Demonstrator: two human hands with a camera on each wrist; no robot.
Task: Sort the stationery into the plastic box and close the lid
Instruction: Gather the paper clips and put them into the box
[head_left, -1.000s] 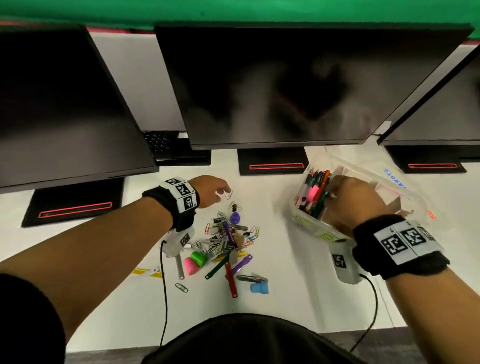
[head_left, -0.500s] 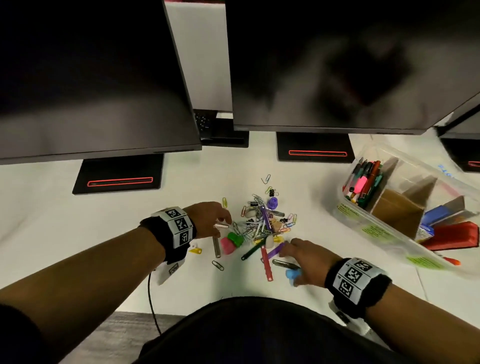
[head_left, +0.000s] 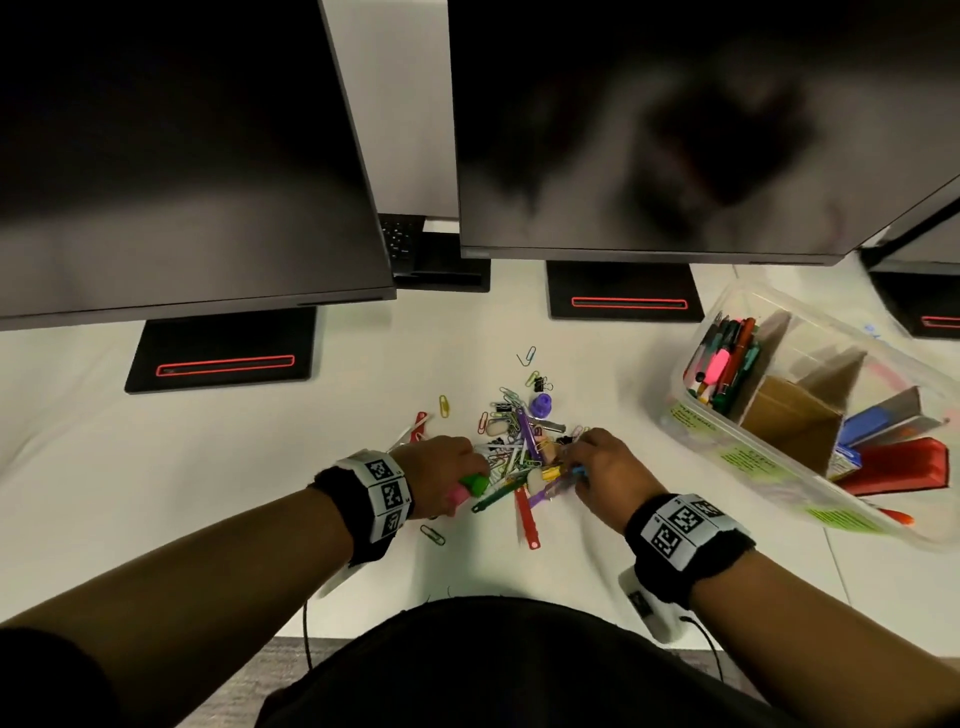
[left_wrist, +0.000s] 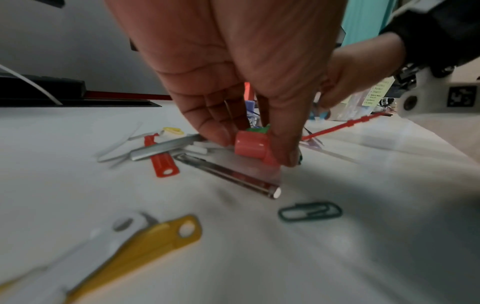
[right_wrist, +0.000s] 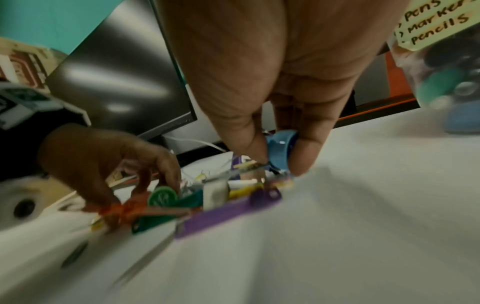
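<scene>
Both hands have closed in on the pile since half a second ago, the right hand (head_left: 605, 470) shifting up from the near edge of the pile to its right side. It is now pinching a small blue cap (right_wrist: 281, 149) between thumb and fingertips, just above a purple strip (right_wrist: 228, 214) lying under it. Across the pile, the left hand (head_left: 439, 473) is pinching a pink cap (left_wrist: 250, 147) against the white desk (head_left: 182, 467), with a green cap (head_left: 477, 483) touching its fingers. A silver rod (left_wrist: 228, 174) and a dark paper clip (left_wrist: 310, 210) are lying just below that hand. Well off to the right of the right hand, the plastic box (head_left: 727, 457) is sitting open, pens (head_left: 724, 364) filling its nearest compartment.
</scene>
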